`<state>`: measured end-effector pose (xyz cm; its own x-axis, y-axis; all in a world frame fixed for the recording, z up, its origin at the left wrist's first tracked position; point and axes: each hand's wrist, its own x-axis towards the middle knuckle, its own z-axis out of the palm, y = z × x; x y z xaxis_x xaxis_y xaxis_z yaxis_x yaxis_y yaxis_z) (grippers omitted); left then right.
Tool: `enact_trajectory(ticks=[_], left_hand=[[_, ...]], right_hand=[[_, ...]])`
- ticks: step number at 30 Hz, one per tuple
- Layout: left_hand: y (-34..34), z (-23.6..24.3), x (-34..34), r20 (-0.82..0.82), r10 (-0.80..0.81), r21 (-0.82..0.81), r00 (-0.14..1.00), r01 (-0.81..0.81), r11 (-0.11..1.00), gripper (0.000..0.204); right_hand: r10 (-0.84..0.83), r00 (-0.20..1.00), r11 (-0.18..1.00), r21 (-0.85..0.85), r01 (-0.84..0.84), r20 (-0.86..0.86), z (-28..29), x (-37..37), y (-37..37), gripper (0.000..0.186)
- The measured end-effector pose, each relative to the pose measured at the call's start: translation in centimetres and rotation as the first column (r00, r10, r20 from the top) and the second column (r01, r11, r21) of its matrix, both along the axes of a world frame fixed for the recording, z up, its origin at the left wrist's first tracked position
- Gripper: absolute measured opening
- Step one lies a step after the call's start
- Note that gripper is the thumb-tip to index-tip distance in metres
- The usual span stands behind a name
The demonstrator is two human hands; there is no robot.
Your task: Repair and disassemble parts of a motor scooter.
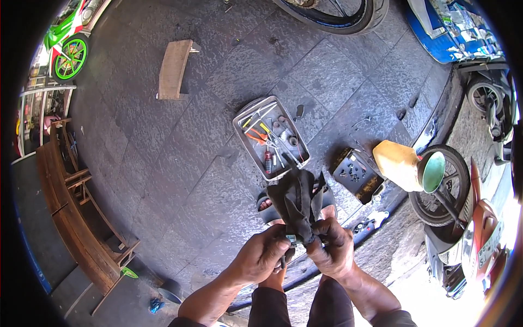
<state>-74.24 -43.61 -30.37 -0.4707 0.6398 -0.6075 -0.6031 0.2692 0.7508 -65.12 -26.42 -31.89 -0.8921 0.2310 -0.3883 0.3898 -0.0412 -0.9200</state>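
Observation:
My left hand [262, 254] and my right hand [332, 246] are held close together over my lap, both gripping a dark, greasy rag [297, 199] that stands up between them. A small metal part [293, 240] shows between my fingers at the foot of the rag, wrapped in the cloth. My sandalled feet [267, 204] show just beyond the rag on the grey paving.
A metal tray [241, 121] of hand tools lies ahead on the paving, with a dark box of small parts [357, 174] to its right. A yellow jug with a green funnel [406, 163] and scooters [468, 240] stand right. A wooden block [174, 68] lies far left; wooden benches [71, 212] stand left.

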Motion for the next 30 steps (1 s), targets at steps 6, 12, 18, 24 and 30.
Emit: enact_trajectory(ticks=[6,12,18,24,30], left_hand=[[-0.8,0.7,0.2,-0.151,-0.213,-0.124,0.965,0.195,0.973,0.056],[-0.9,0.5,1.8,-0.443,-0.426,-0.212,0.789,0.369,0.905,0.049],[-0.9,-0.8,2.3,-0.787,-0.519,-0.304,0.334,0.522,0.797,0.052],[-1.7,-1.9,1.8,-0.72,-0.337,-0.104,0.606,0.386,0.916,0.058],[-2.3,-2.7,2.7,-0.53,-0.194,0.0,0.825,0.23,0.973,0.055]], right_hand=[[0.133,0.99,0.98,0.145,-0.138,0.041,0.6,0.9,0.6,0.022],[0.118,0.975,0.992,-0.056,-0.11,0.187,0.1,1.9,0.8,0.024],[0.641,0.759,0.739,0.362,-0.568,-0.118,-4.2,1.9,3.3,0.013],[0.059,0.86,0.751,-0.591,0.296,0.506,-3.1,0.3,2.6,0.024],[-0.097,0.933,0.774,-0.563,0.29,0.346,-3.1,3.0,1.5,0.022]])
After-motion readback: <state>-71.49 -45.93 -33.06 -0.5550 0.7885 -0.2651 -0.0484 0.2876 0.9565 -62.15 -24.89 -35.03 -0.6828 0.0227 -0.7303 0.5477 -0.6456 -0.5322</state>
